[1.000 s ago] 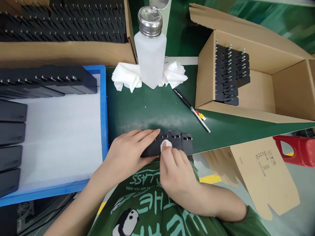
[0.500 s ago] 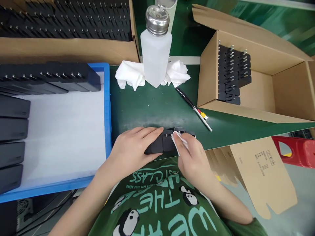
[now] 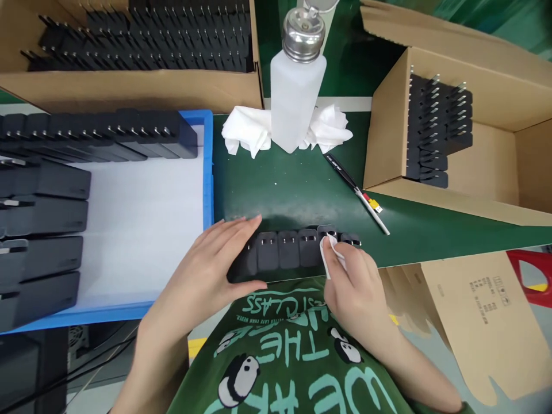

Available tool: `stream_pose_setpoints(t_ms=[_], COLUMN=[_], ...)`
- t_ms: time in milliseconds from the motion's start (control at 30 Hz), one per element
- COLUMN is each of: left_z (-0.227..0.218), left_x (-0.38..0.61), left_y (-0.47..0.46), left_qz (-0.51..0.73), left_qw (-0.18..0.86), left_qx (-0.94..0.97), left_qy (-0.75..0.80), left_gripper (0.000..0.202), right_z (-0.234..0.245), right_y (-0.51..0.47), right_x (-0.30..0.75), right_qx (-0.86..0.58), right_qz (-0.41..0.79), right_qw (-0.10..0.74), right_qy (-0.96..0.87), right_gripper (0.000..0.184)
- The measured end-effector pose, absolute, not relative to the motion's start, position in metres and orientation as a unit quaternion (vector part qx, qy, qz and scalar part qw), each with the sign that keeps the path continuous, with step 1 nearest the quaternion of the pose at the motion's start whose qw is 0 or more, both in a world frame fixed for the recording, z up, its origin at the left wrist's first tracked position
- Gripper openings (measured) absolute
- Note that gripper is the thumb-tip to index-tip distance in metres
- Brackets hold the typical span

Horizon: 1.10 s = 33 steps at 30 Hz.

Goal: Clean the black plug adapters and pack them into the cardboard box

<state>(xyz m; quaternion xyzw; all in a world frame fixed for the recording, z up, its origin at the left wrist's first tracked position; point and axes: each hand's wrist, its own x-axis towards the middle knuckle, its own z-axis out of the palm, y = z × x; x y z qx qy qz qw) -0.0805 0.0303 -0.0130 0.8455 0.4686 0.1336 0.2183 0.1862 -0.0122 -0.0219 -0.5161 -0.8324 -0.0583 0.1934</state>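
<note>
A row of several black plug adapters (image 3: 288,251) lies side by side at the near edge of the green table (image 3: 293,190). My left hand (image 3: 207,270) cups the row's left end, fingers curved round it. My right hand (image 3: 356,282) pinches a small white cloth (image 3: 331,256) and presses it on an adapter near the right end of the row.
A blue tray (image 3: 207,167) with white lining and black adapters stands at the left. Cardboard boxes of adapters sit at the back left (image 3: 142,86) and at the right (image 3: 452,195). A clear dispenser bottle (image 3: 296,92), white rags (image 3: 245,129) and a black pen (image 3: 356,190) lie behind the row.
My right hand has slid the cloth to the right along the row. My left hand has shifted to the row's left end, uncovering more adapters. The view has panned left.
</note>
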Motion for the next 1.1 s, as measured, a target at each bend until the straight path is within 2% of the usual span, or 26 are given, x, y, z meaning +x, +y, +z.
stream_pose_setpoints(t_ms=[100, 333, 400, 467, 567, 667, 767, 967, 1100], left_z=[-0.024, -0.031, -0.031, -0.032, -0.033, -0.032, -0.031, -0.031, -0.031], left_x=[-0.088, -0.082, -0.082, -0.082, -0.082, -0.081, -0.080, -0.080, -0.078], left_y=[0.025, 0.031, 0.031, 0.030, 0.029, 0.029, 0.029, 0.029, 0.027], left_qz=[0.143, 0.198, 0.203, 0.201, 0.202, 0.206, 0.200, 0.184, 0.193], left_qw=[0.229, 0.247, 0.243, 0.238, 0.236, 0.241, 0.248, 0.256, 0.255], left_qx=[0.836, 0.827, 0.826, 0.826, 0.830, 0.830, 0.825, 0.828, 0.823], left_qy=[0.478, 0.465, 0.467, 0.469, 0.463, 0.460, 0.467, 0.464, 0.470], left_gripper=[0.061, 0.038, 0.035, 0.039, 0.042, 0.039, 0.036, 0.037, 0.038], right_z=[-0.025, -0.018, -0.013, -0.009, -0.008, -0.012, -0.014, -0.009, -0.005], right_y=[-0.014, -0.006, -0.006, -0.008, -0.010, -0.007, -0.006, -0.008, -0.008], right_x=[0.170, 0.123, 0.129, 0.141, 0.153, 0.147, 0.140, 0.147, 0.160], right_qx=[-0.489, -0.380, -0.361, -0.409, -0.477, -0.444, -0.429, -0.430, -0.422], right_qz=[-0.054, 0.052, 0.112, 0.127, 0.055, 0.002, 0.006, 0.000, 0.092], right_qw=[0.202, 0.247, 0.263, 0.260, 0.222, 0.204, 0.199, 0.172, 0.200], right_qy=[-0.847, -0.890, -0.888, -0.866, -0.849, -0.873, -0.881, -0.887, -0.879], right_gripper=[0.054, 0.028, 0.029, 0.034, 0.047, 0.048, 0.045, 0.051, 0.060])
